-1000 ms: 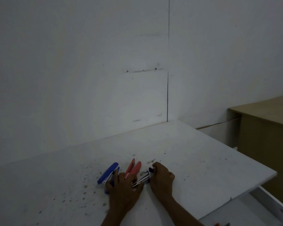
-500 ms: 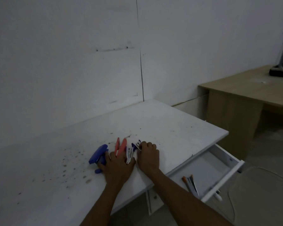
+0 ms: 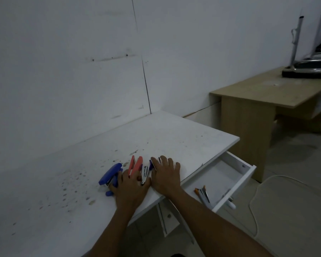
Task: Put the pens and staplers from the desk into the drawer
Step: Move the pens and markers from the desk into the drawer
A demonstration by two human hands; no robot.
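1. Left hand [image 3: 131,188] lies palm down on the white desk [image 3: 183,138], fingers spread wide over the staplers; grips nothing that shows.
2. Right hand [image 3: 166,175] sits flat just right of the left hand, thumbs nearly touching, fingers spread; whether anything is pinned under its palm cannot be told.
3. Blue stapler [image 3: 110,173] is under the left hand's outer fingers, body sticking out up-left past the fingertips.
4. Red stapler [image 3: 136,165] pokes out ahead of the left hand's middle fingers, top lifted open.
5. White-and-metal stapler [image 3: 145,173] lies in the gap between the two hands, touching both.
6. A small dark-blue item [image 3: 151,164] shows at the right hand's index fingertip; too small to say what it is.
7. Open drawer [image 3: 235,184] sits right of and below the right hand, pulled out from under the desk edge.
8. Pens [image 3: 203,195] lie in the drawer's near corner, right of the right forearm.
9. Wooden desk [image 3: 267,93] stands well apart, far right.
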